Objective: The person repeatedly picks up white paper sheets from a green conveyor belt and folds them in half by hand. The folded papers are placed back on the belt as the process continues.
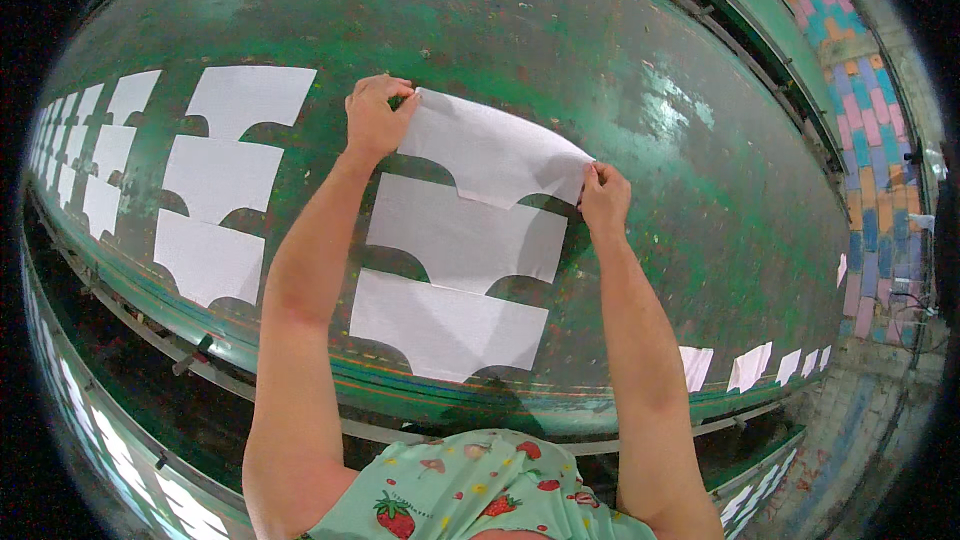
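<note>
A white cut fabric piece [490, 145] with curved cut-outs is stretched between my two hands over the long green table [450, 10]. My left hand [378, 118] pinches its far left corner, fingers closed. At the right corner, my right hand [605, 195] also grips the edge between thumb and fingers. The piece's far edge bows between the hands, and its near edge meets a second white piece [470, 230] lying flat below it. Nearest my body lies a third matching piece [450, 325], also flat. The three form a column between my forearms.
More columns of white pieces [222, 180] lie to the left, running toward the table's far left end. Several small white pieces [748, 368] sit along the near right edge. A metal rail [180, 355] follows the near side. Coloured paving [870, 140] shows beyond the right end.
</note>
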`<state>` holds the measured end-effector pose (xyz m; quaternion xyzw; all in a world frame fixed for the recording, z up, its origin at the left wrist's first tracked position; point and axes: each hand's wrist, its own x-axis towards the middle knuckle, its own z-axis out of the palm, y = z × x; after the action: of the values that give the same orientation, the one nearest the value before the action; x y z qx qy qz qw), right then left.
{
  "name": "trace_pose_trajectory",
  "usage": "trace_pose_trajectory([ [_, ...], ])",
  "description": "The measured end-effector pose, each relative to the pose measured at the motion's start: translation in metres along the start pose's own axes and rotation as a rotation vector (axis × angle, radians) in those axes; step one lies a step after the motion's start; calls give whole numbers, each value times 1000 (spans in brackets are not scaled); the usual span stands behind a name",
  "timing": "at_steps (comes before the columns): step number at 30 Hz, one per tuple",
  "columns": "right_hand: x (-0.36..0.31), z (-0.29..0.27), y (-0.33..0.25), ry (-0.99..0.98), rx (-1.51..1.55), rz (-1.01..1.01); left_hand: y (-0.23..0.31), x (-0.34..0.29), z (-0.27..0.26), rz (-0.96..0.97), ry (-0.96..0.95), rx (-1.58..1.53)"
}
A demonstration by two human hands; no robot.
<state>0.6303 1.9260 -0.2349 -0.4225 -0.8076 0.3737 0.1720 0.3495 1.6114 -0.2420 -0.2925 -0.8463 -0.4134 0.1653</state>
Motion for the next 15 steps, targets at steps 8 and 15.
trace_pose_trajectory([
  [8,5,3,-16,72,-212,-71,6,1,1,-129,-91,53],
  [15,-20,-3,-22,81,113,5,71,-23,24,130,-411,500],
])
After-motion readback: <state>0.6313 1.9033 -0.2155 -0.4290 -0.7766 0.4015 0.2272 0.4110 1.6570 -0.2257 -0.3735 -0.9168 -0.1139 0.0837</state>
